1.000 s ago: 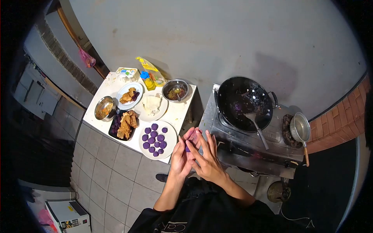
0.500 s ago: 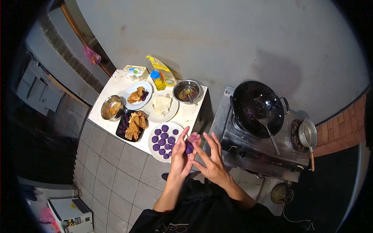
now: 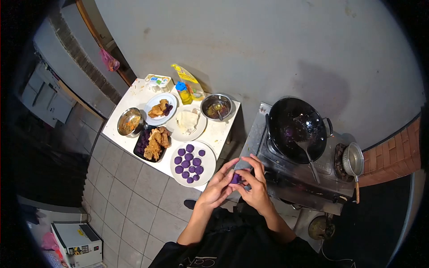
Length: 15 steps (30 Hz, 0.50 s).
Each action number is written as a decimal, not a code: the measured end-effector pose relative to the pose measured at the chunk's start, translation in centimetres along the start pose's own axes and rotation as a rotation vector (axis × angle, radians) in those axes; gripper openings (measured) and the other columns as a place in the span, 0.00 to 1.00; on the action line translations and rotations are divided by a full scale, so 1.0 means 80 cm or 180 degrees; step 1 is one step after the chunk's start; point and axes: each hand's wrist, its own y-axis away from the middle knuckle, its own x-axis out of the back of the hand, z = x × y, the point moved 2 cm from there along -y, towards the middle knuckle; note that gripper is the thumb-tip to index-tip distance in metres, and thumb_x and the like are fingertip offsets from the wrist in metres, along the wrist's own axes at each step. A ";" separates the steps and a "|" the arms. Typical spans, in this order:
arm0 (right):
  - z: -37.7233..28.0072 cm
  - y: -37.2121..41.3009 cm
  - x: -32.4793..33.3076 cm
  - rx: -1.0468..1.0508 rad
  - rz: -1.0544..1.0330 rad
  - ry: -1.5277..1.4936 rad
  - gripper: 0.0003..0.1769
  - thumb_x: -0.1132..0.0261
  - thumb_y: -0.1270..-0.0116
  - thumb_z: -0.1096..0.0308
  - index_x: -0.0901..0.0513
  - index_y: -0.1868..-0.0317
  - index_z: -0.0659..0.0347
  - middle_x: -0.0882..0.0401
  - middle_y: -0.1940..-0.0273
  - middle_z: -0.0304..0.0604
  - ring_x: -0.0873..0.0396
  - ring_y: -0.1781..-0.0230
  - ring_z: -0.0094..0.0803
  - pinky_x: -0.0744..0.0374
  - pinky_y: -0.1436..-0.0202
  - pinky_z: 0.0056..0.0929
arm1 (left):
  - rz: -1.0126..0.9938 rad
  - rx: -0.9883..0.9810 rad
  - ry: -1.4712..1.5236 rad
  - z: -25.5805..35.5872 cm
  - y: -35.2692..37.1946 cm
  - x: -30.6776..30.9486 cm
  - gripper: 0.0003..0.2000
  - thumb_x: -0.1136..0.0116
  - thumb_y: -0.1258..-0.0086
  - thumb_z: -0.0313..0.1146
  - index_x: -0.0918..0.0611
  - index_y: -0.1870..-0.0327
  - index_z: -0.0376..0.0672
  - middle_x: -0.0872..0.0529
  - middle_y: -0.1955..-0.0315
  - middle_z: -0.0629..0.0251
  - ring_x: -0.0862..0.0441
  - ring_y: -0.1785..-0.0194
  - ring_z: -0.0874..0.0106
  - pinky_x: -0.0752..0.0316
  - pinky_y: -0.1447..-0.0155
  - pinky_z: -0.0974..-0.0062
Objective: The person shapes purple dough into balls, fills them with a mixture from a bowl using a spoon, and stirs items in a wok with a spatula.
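Note:
A lump of purple dough (image 3: 235, 178) is held between both hands, in front of my body. My left hand (image 3: 216, 188) cups it from the left, with its fingers bent around it. My right hand (image 3: 255, 187) presses it from the right with thumb and fingertips. Just left of the hands, a white plate (image 3: 209, 154) bears several round purple balls (image 3: 188, 157). Behind that plate stands another plate (image 3: 203, 129) with a pale, flat, folded food (image 3: 187, 121).
The white table (image 3: 225, 127) also holds a black tray of fried pieces (image 3: 154, 145), two metal bowls (image 3: 129, 123) (image 3: 216, 107), an oil bottle (image 3: 183, 94) and an egg carton (image 3: 158, 82). At right, a wok (image 3: 297, 129) with a spatula sits on the stove (image 3: 259, 129), beside a strainer (image 3: 353, 159).
Both hands have shifted right and slightly down, away from the plate. My right hand's spread fingers have closed in on the purple dough.

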 end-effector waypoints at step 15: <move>-0.020 -0.023 -0.043 0.0347 -0.0324 -0.0193 0.24 0.24 0.53 0.78 0.18 0.52 0.66 0.31 0.39 0.53 0.35 0.33 0.56 0.32 0.32 0.50 | 0.0378 -0.0053 0.0006 0.045 0.034 0.034 0.22 0.43 0.25 0.30 0.28 0.33 0.35 0.15 0.53 0.61 0.15 0.52 0.75 0.17 0.51 0.82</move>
